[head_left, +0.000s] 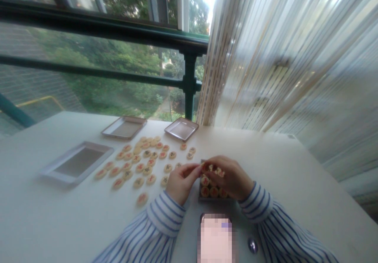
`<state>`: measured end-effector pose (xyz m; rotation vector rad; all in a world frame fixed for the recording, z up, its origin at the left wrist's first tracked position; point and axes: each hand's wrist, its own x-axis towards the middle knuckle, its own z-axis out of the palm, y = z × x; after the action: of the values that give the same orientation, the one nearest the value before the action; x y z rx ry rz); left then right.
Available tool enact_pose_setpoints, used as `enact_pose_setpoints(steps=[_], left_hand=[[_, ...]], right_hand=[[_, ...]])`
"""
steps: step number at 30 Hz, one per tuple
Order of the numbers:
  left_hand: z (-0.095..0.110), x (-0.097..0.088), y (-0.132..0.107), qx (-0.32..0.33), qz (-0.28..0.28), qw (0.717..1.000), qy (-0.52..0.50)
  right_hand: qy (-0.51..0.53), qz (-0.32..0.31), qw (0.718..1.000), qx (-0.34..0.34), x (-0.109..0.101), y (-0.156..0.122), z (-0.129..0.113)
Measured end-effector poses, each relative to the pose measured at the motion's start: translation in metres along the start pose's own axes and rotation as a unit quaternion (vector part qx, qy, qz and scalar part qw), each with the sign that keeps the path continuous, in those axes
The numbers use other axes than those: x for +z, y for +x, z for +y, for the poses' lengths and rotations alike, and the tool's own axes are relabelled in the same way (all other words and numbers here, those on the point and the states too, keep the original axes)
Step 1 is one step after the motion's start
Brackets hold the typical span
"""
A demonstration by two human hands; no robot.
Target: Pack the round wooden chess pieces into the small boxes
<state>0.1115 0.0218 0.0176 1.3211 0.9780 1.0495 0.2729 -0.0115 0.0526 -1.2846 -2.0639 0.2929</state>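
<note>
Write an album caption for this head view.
The left hand and right hand meet over a box of game pieces, more discs scattered on the white table near three trays.

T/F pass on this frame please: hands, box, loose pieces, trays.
1. The left hand and right hand meet over the small box. True.
2. The loose xiangqi pieces lie to the right of the box. False: they are spread over the table to its left.
3. Three shallow trays sit on the table. True.
4. The box is empty. False: red-marked pieces sit in it.
5. The sleeves are plain. False: they are white with blue stripes.
</note>
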Motion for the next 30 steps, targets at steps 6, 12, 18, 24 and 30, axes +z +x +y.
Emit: enact_pose_setpoints(steps=[6, 12, 18, 24, 30], left_hand=[[0.004, 0.0, 0.0, -0.008, 0.007, 1.0, -0.009], [0.0, 0.0, 0.0, -0.005, 0.007, 1.0, -0.013], [0.0, 0.001, 0.0, -0.006, 0.007, 1.0, -0.012], [-0.009, -0.002, 0.003, 0.019, 0.004, 1.0, 0.016], [-0.024, -0.006, 0.009, 0.029, 0.055, 0.995, 0.079]], right_hand=[[-0.022, -0.003, 1.0, 0.013, 0.003, -0.001, 0.002], [-0.04, 0.004, 0.999, -0.006, 0.003, -0.001, 0.0], [-0.061, 0.003, 0.998, -0.012, 0.003, 0.0, -0.002], [-0.045, 0.002, 0.999, 0.0, -0.002, 0.002, -0.002], [-0.081, -0.023, 0.996, 0.039, -0.007, 0.007, 0.01]])
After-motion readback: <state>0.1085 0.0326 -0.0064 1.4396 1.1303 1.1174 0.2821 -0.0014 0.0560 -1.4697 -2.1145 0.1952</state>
